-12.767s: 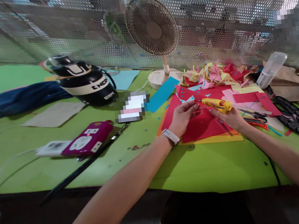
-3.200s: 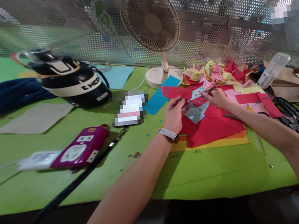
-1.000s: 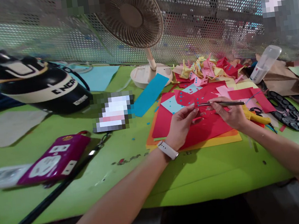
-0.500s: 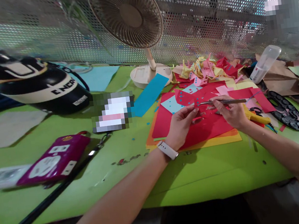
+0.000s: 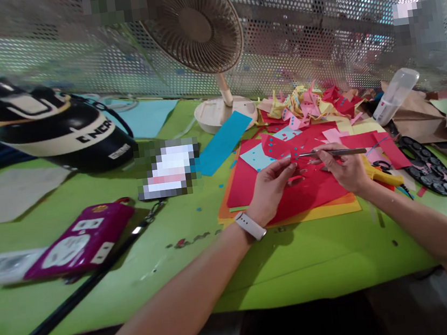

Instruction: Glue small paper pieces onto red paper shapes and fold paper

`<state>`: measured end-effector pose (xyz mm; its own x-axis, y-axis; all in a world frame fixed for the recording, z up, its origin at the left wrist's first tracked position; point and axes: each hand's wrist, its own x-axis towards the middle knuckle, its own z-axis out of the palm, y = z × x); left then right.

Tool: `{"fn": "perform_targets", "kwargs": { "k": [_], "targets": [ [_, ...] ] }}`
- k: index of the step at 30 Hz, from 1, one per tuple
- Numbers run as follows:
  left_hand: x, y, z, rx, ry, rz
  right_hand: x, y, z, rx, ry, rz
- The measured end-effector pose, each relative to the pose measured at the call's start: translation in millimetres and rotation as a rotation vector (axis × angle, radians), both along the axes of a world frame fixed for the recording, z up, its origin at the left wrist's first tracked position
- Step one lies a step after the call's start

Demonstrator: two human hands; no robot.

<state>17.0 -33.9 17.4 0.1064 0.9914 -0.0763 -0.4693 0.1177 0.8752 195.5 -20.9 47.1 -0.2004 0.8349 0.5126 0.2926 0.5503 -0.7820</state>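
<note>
"What are we doing now?"

"Fine detail work, we're judging: our left grip [image 5: 269, 186] is pinching closed on a small red piece [image 5: 293, 156], and our right grip [image 5: 346, 170] is closely clasping a metal tool [image 5: 339, 151], aiming it towards nine o'clock."

"Where are we holding the piece?"

"Over the red paper [image 5: 313, 200], around ten o'clock from our right grip. Whether the tip is touching, we're not managing to tell."

"What's the next move calling for?"

"Probably a firm pinch and a light, steady tip."
</note>
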Motion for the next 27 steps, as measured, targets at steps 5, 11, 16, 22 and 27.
{"fn": "perform_targets", "kwargs": {
  "k": [5, 11, 16, 22, 27],
  "targets": [
    [-0.2, 0.6, -0.6, 0.003, -0.003, 0.009, 0.5, 0.3, -1.2, 0.021, -0.019, 0.002],
    [-0.3, 0.5, -0.2, 0.009, 0.009, 0.011, 2.6, 1.7, 1.9, 0.056, -0.008, -0.012],
    [0.0, -0.1, 0.3, 0.014, 0.011, 0.006, 3.4, 1.6, 1.9, 0.032, -0.008, -0.032],
    [-0.1, 0.1, -0.3, 0.019, -0.002, 0.005, 3.5, 0.6, 2.1, 0.017, -0.018, -0.039],
    [-0.1, 0.6, -0.4, 0.013, 0.0, 0.013, 4.0, 1.8, 1.6, 0.034, -0.022, -0.04]
  ]
}}
